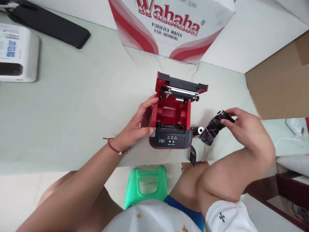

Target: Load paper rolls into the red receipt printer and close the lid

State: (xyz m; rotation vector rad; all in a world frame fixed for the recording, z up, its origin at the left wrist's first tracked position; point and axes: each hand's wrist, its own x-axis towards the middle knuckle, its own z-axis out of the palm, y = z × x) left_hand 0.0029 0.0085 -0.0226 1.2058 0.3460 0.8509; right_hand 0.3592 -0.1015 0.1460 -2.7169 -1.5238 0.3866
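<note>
A small red and black printer (172, 139) stands on the cloth-covered table with its lid (182, 85) raised and its red inner compartment showing. My left hand (141, 120) grips the printer's left side, with the thumb at the front corner and the fingers along the side wall. To the right of the printer, my right hand (238, 120) is closed on a roll of shiny black ribbon (212, 130) with a white core. A creased length of the ribbon hangs from the roll. Next to the printer's right side lies a second white-cored black roll (200, 130), partly hidden by the printer.
A Wahaha water carton (169, 29) stands at the back. On the left lie a black phone-like slab (53, 24) and a white box-shaped device (29, 54). A brown cardboard panel (280, 77) is at the right. Below the table edge is a green plastic stool (131, 187).
</note>
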